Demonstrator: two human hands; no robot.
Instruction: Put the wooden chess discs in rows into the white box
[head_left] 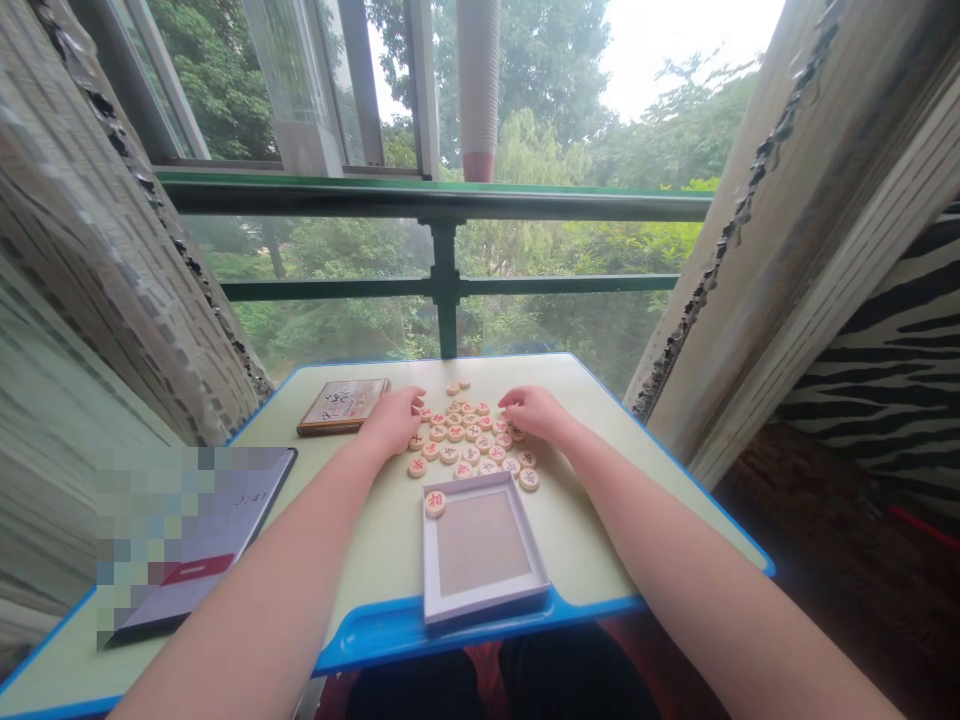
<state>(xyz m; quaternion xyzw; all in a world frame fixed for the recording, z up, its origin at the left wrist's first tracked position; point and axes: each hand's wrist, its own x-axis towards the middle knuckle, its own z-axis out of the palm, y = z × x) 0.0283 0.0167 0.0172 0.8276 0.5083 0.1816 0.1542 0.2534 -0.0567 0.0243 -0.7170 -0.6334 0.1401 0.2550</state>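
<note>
Many round xiangqi pieces (455, 433) with red and black characters lie face up in a loose cluster on the pale table. My left hand (391, 420) rests at the cluster's left edge, its slightly bent fingers close to the outer pieces. On the opposite side, my right hand (534, 412) sits with curved fingers at the right edge of the cluster. Neither hand visibly holds a piece, though some fingertips are partly hidden. Nearer to me is an open shallow box tray (531, 535), with one red-marked piece (435, 503) in its far left corner.
A flat box lid (345, 400) with writing lies beyond my left forearm. A tablet-like device (217, 530), partly pixelated, is at the left. The table (600, 545) has a blue rim and a front groove. Curtains flank a green railing (442, 285) and window.
</note>
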